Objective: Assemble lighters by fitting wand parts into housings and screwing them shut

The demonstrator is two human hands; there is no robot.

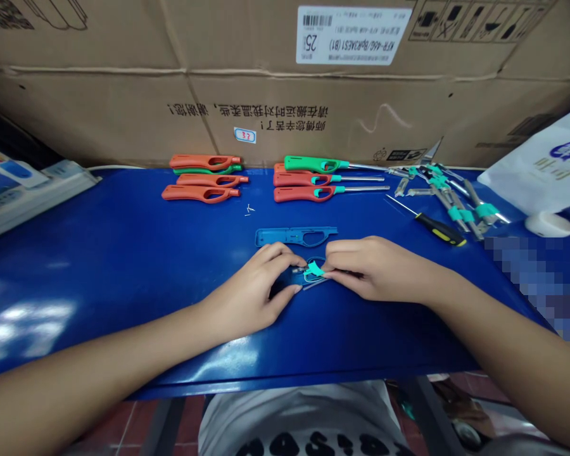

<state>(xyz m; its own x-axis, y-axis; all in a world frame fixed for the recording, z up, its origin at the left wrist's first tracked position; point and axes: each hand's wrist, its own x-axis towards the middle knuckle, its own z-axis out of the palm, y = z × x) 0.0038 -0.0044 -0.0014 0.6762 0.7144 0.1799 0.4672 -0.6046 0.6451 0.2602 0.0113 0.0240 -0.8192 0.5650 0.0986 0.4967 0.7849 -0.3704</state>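
Both hands work close together over the blue table, on a blue half shell of a stick lighter (294, 279), most of it hidden by my fingers. My left hand (261, 285) grips its left end between thumb and forefinger. In a pinch, my right hand (373, 269) holds the lighter mechanism with a teal trigger (315, 270) at the right end of the shell; its far part is covered by the fingers. Just beyond lies the other blue half shell (278, 237), its hollow side facing up. Several small screws (249, 208) lie behind it.
Orange lighter shells (202, 193) are stacked at back left, with assembled lighters (304, 193) beside them. To the right are a pile of lighter mechanisms (456, 196), a screwdriver (439, 229) and a white bag (541, 164). A cardboard box (137, 120) walls the back; a power strip (42, 193) sits left.
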